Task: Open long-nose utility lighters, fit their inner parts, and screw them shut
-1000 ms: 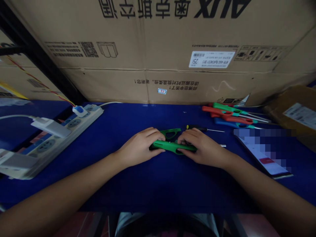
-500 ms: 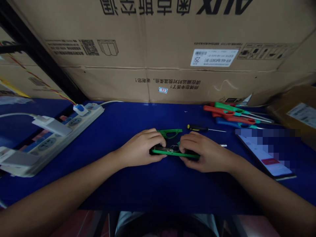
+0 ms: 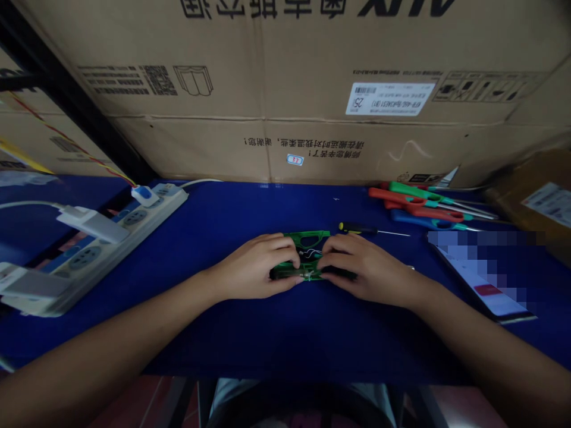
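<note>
A green plastic casing half (image 3: 307,270) with small parts showing inside lies on the blue table (image 3: 250,333) at the centre. My left hand (image 3: 256,266) is closed on its left end, and my right hand (image 3: 363,267) is closed on its right end. Just behind the hands lies a second green piece with a handle loop (image 3: 307,239). A small screwdriver with a black and yellow handle (image 3: 357,228) rests beyond my right hand.
Several lighters in red, green and blue (image 3: 423,205) lie at the back right. A phone (image 3: 484,279) lies on the right. At the left a white power strip (image 3: 89,244) carries plugs. Big cardboard boxes (image 3: 289,89) wall the back.
The green casing has been turned over in my hands: its closed outer side showed before, now its open inside faces up. Both hands stayed at its ends.
</note>
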The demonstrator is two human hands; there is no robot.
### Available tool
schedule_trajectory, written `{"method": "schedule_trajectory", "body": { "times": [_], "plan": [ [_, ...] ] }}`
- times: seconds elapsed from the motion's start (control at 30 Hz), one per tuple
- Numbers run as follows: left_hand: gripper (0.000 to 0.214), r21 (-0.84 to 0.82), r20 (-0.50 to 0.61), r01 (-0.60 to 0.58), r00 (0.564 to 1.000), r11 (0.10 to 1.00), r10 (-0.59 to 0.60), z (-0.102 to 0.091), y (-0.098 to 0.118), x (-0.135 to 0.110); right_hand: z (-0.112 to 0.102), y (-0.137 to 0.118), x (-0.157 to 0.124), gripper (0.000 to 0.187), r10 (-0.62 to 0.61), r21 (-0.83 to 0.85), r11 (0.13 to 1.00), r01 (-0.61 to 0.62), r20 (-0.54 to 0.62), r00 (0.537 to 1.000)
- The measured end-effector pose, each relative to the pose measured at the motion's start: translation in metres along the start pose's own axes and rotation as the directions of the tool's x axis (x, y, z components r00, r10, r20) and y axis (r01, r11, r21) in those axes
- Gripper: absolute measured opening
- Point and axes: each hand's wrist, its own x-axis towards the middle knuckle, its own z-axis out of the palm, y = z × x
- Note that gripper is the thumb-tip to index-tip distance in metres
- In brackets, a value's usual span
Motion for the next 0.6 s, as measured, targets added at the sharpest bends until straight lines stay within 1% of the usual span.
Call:
{"method": "schedule_trajectory", "body": {
  "times": [0.17,0.27,0.37,0.47,0.53,0.6],
  "plan": [
    [0.020,0.002,0.004,-0.001,1.000,1.000,0.001,0.0013,0.0019,0.0022,0.0056,-0.0008,-0.0001,0.010,0.022,0.000,1.000,-0.022,0.013,1.000],
    [0.023,0.064,-0.022,-0.021,1.000,0.998,0.022,0.0017,0.0021,0.0037,0.0072,-0.0022,0.0010,0.010,0.038,0.031,0.999,-0.039,0.030,0.999],
    [0.023,0.146,-0.063,-0.021,0.998,0.989,0.030,0.0012,0.0011,0.0041,0.0061,-0.0018,0.0026,0.010,0.050,0.006,0.999,-0.050,-0.004,0.999],
    [0.022,0.157,-0.130,0.036,0.991,0.987,-0.016,0.0008,-0.0011,0.0031,0.0045,0.0005,0.0032,0.012,0.082,-0.047,0.995,-0.085,-0.066,0.994],
    [0.021,0.130,-0.174,0.075,0.983,0.989,-0.052,0.0014,-0.0026,0.0023,0.0051,0.0027,0.0030,0.013,0.107,-0.061,0.992,-0.112,-0.080,0.991],
    [0.021,0.110,-0.199,0.084,0.978,0.990,-0.061,0.0022,-0.0031,0.0017,0.0073,0.0050,0.0026,0.013,0.145,-0.040,0.988,-0.149,-0.086,0.986]
  ]
}}
